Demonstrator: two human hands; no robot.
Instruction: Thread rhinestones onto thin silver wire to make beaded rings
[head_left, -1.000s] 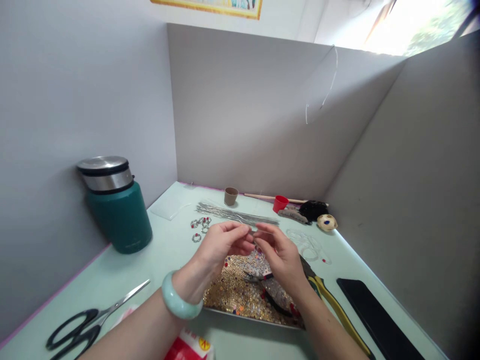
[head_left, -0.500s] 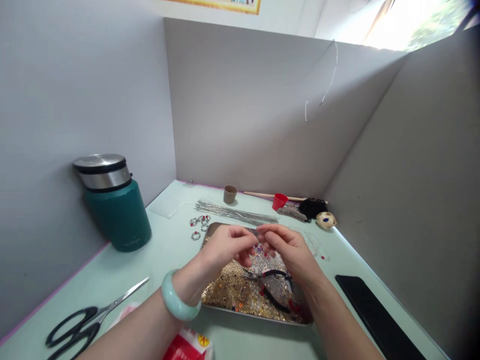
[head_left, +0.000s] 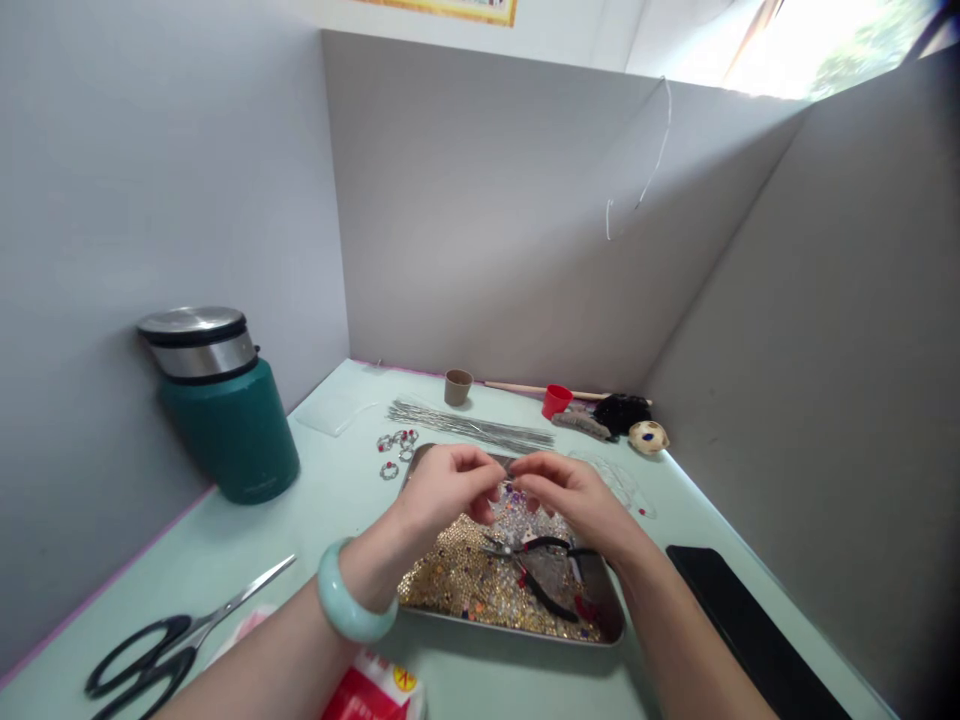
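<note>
Above a metal tray (head_left: 517,632) of gold and silver beads, my left hand (head_left: 461,485) and my right hand (head_left: 564,492) face each other with fingertips close together. Each hand is closed in a pinch; whatever sits between the fingers is too small to make out. A pale green bangle (head_left: 349,595) circles my left wrist. Under my hands, pliers with black handles (head_left: 547,590) lie on the beads. Left of the tray's far end are several small beaded rings (head_left: 389,470) with red beads. A bundle of thin metal wires (head_left: 472,425) lies behind the tray.
Scissors (head_left: 187,640) and a red-and-white packet (head_left: 375,690) lie in front on the left, below a green flask (head_left: 225,420). A brown cup (head_left: 458,387) and a red cup (head_left: 556,401) stand at the back. A black flat object (head_left: 739,620) lies right. Grey partitions enclose the table.
My fingertips have come slightly closer together, and my right hand has turned a little toward the left one. The whole view has shifted slightly.
</note>
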